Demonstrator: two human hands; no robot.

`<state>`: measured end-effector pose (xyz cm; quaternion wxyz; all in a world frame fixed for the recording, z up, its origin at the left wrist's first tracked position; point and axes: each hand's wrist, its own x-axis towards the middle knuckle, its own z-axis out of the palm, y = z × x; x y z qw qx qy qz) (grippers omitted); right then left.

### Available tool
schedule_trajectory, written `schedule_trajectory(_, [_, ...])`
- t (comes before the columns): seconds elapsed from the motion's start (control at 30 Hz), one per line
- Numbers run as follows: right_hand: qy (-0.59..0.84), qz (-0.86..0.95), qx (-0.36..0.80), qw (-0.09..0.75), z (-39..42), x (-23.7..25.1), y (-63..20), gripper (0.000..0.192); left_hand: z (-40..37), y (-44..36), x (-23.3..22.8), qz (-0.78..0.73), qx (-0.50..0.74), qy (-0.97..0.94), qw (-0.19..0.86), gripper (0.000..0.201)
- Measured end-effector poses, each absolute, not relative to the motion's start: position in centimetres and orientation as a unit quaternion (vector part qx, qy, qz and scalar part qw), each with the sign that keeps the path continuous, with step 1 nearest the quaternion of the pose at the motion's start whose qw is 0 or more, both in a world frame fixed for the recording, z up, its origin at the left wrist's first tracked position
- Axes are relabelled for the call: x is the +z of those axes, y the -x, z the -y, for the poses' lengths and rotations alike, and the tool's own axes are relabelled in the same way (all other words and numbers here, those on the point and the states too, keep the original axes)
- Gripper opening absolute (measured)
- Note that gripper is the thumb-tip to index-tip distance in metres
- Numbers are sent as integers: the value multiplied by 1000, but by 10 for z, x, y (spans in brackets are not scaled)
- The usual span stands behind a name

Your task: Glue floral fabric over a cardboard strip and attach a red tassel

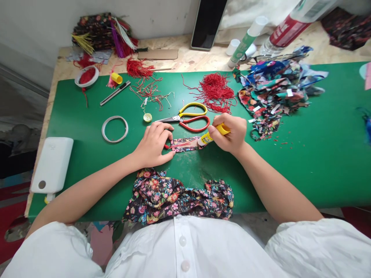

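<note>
A small strip of floral fabric [185, 150] lies on the green mat with red threads along its pale middle. My left hand [152, 146] rests at its left end, fingers spread, thumb and forefinger at the corners. A red knot [167, 146] shows beside those fingers. My right hand [232, 133] is wrapped round a yellow glue stick [206, 139], tilted, its tip touching the strip's right end. Just beyond lie scissors [185, 117] with one yellow and one red handle. Crumpled black floral cloth [179, 199] lies between my arms, near my body.
Red thread [216, 92] and a heap of fabric scraps [275, 92] lie farther back. Leftward are a tape roll [115, 129], a utility knife [115, 93] and a white power bank [52, 164]. A phone [208, 25], green glue stick [246, 44] and bottle [290, 29] stand behind.
</note>
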<state>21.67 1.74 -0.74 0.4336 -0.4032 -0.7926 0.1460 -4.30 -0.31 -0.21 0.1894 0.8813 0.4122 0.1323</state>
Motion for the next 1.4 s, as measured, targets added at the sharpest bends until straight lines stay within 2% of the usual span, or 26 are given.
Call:
schedule_trajectory(0.33, [370,778,252,440,-18,-11,-215,32,3,43,-3,-409,136,-884,178,26])
schedule_trajectory(0.57, [512,494,375,594,-31,-5,-214,58,3,43,-3,-409,136,-884,182,26])
schedule_trajectory(0.7, [462,394,502,615,-45,10,-232,59,3,43,-2,-411,137,-883,183,26])
schedule_trajectory(0.83, [403,368,541,640,-47,20,-245,56,3,43,-2,-410,135,-883,183,26])
schedule_trajectory(0.97, [405,442,457,657,-43,14,-253,46,3,43,-2,-409,136,-884,180,25])
schedule_trajectory(1.1, [442,544,329,633,-39,-6,-274,49,3,43,-1,-407,134,-885,182,26])
schedule_trajectory(1.3, [619,636,106,449,-30,-24,-306,42,6,42,1,-408,127,-890,157,27])
schedule_trajectory(1.4, [662,649,52,371,-27,-21,-307,35,9,41,1,-409,127,-894,133,32])
